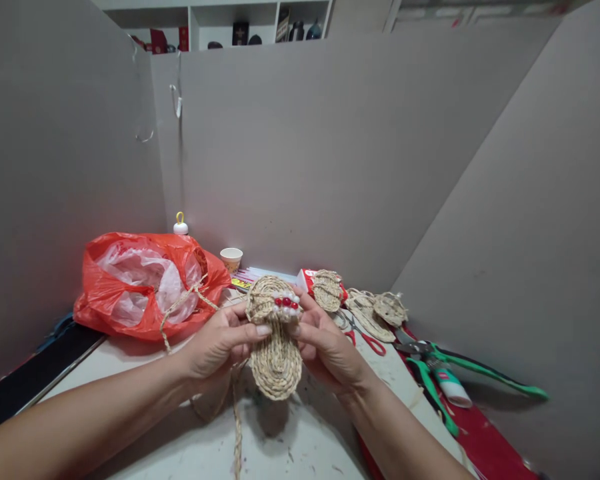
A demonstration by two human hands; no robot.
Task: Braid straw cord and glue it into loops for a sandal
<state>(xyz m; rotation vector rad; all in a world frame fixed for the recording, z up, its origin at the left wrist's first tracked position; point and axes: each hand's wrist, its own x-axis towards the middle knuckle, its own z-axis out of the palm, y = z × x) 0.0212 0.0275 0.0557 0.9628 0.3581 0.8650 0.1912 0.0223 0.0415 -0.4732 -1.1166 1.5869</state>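
Above the middle of the white table (325, 443), a small straw slipper (276, 363) hangs between two bare hands, its rounded near end tilted down and its shadow on the tabletop below. The left hand (219, 341) grips its left edge, thumb on the front and the other fingers bent behind, closed down to the slipper's thickness. The right hand (325, 341) pinches the right edge the same way, its fingers partly hidden behind. Red and white beads (287, 303) sit on the strap at the far end. A braided cord (238, 430) trails to the near side, just left of the slipper; where it joins cannot be told.

To the far left, a red plastic bag (100, 303) slumps open, with a paper cup (231, 260) near its right side. To the right, another straw slipper (327, 291) leans against a red and white box (306, 280); red-handled scissors (374, 345) lie nearer. Farther right are green-handled pliers (495, 375) and a white and green bottle (453, 387).
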